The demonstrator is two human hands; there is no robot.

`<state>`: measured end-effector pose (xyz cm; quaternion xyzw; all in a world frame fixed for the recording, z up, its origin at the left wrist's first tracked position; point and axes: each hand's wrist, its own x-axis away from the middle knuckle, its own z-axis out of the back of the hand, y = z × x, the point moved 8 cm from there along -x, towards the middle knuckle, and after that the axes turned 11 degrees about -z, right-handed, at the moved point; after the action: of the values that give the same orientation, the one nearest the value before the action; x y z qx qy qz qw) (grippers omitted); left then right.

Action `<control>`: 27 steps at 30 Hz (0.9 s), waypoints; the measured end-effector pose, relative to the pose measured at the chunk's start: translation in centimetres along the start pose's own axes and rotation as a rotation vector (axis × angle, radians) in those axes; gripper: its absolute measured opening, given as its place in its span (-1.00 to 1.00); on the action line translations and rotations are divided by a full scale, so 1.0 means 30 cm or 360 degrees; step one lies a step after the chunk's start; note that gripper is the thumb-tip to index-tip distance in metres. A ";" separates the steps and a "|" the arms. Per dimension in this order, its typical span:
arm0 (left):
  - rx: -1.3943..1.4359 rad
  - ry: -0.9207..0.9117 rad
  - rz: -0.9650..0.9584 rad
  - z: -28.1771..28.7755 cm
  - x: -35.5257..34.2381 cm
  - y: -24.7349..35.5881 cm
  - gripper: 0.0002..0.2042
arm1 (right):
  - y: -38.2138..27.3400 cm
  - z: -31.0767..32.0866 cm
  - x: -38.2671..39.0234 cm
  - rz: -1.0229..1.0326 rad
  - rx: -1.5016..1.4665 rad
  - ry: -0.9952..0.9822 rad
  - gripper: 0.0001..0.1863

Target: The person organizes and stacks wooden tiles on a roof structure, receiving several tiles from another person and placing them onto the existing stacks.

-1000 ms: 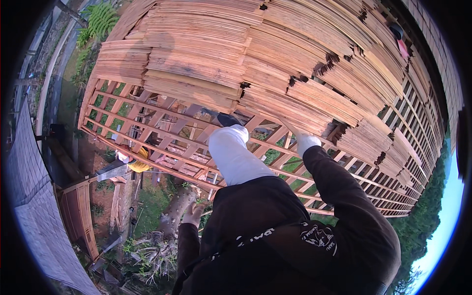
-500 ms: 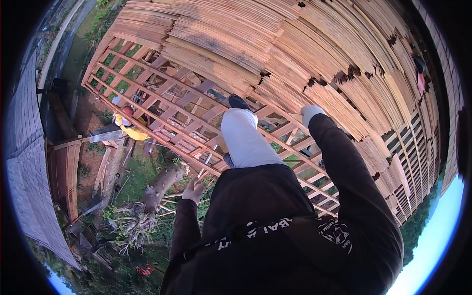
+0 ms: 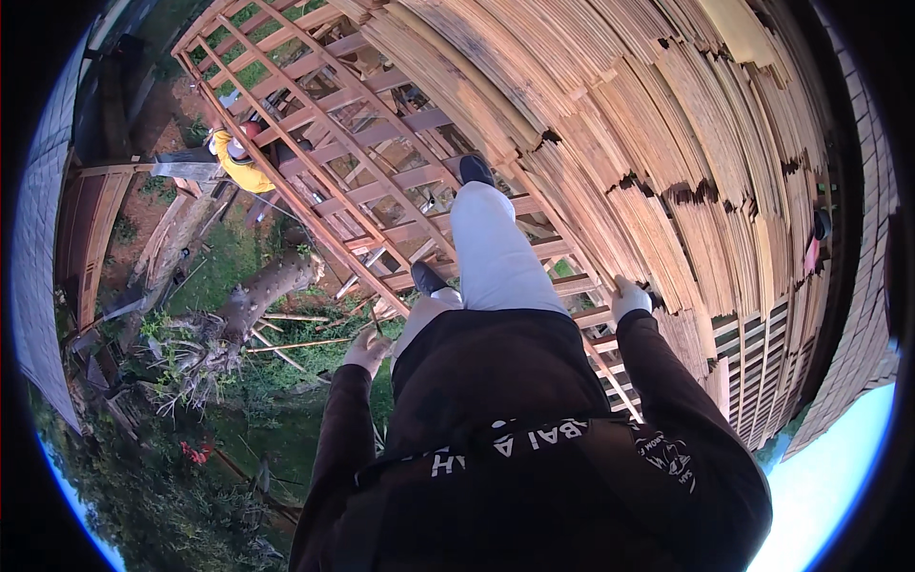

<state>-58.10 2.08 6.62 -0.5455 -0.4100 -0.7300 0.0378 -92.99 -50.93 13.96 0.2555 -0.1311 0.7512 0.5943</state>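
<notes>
My right hand [image 3: 630, 297] is closed at the lower edge of the wooden shingles [image 3: 658, 229], on the right side of the roof. Whatever its fingers grip there is hidden. Low on my left, my left hand [image 3: 366, 351] hangs beside my thigh with its fingers curled together. A small dark thing seems to show at its fingertips, too small to name. Under me runs an open lattice of reddish wooden battens [image 3: 357, 157]. My dark shoes [image 3: 475, 171] stand on it, one higher than the other.
Overlapping shingle rows cover the upper right. Ground shows through gaps between battens. Beyond the left eave, far below, lie a tree stump [image 3: 272, 286] and planks. A person in yellow [image 3: 243, 164] is at the eave. Another roof [image 3: 43, 238] borders the left.
My view has turned, and the roof appears rotated. My right hand is lower in the picture, still by the shingle edge. The left hand now hangs apart from the battens.
</notes>
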 end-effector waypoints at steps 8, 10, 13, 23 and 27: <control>-0.0015 0.0083 -0.0121 -0.029 -0.014 -0.123 -0.23 | -0.099 0.070 -0.030 0.0004 0.0294 -0.0108 -0.64; 0.0024 0.0089 -0.0127 -0.052 -0.015 -0.175 -0.22 | -0.256 0.093 -0.041 0.0007 0.0483 -0.0114 -0.67; -0.0002 0.0025 0.0030 -0.075 0.031 -0.094 -0.23 | -0.324 0.057 -0.162 0.0041 0.0600 -0.0061 -0.70; 0.0395 0.0122 0.0198 -0.155 0.095 -0.299 -0.20 | -0.391 0.014 -0.214 0.0175 0.0649 -0.0054 -0.75; 0.0359 0.0103 0.0219 -0.175 0.093 -0.346 -0.15 | -0.484 -0.079 -0.331 0.0143 0.0832 -0.0084 -0.73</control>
<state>-68.45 6.67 2.79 -0.5407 -0.4497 -0.6922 0.1623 -77.96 -54.17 5.08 0.4137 0.0406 0.7783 0.4705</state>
